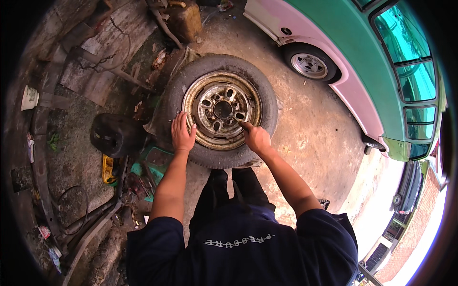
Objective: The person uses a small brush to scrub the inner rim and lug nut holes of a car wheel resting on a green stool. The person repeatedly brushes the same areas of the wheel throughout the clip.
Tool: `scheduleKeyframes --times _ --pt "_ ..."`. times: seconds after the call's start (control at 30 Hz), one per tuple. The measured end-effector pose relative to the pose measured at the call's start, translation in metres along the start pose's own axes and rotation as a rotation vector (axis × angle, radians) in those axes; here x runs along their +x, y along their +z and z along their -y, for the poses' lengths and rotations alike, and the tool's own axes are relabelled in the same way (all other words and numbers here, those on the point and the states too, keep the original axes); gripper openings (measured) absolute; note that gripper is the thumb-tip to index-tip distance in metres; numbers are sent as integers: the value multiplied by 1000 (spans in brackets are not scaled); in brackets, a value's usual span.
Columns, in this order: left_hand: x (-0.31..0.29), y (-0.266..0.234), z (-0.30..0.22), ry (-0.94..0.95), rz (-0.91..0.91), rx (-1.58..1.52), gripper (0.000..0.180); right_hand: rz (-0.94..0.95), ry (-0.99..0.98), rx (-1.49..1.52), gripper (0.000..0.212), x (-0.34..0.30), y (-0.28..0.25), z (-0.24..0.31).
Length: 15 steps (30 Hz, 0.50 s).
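Note:
A wheel with a worn grey tyre (268,95) lies flat in front of me, its rusty, yellowish metal rim (206,125) facing up. Slots and small holes surround the round opening at the rim's centre. My left hand (182,135) rests on the tyre's near left side, fingers stretched out and their tips touching the rim's edge. At the near right of the rim, my right hand (258,139) is closed. Something small and dark shows at its fingertips, over the rim's edge; its kind is too unclear to tell.
A green and pink vehicle (343,52) stands at the right, with its rear wheel (310,65) near the work. To the left are a black rounded container (112,135), a yellow plastic piece (109,169), metal bars and scrap. A rusty can (185,21) stands behind the tyre.

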<state>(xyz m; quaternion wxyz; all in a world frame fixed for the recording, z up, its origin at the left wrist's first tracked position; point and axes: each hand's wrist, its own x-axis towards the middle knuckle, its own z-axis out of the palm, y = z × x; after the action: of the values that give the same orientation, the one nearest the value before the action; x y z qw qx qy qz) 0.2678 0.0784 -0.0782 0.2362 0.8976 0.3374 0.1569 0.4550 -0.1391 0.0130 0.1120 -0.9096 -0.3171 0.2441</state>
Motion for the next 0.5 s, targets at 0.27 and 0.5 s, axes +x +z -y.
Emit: scheduleKeyframes --times 0.27,0.5 --pt "-1 1 3 -10 0 -15 58 -65 27 7 36 19 -7 1" --pt "0 0 1 0 -21 -10 57 -14 19 22 35 -14 11 2"
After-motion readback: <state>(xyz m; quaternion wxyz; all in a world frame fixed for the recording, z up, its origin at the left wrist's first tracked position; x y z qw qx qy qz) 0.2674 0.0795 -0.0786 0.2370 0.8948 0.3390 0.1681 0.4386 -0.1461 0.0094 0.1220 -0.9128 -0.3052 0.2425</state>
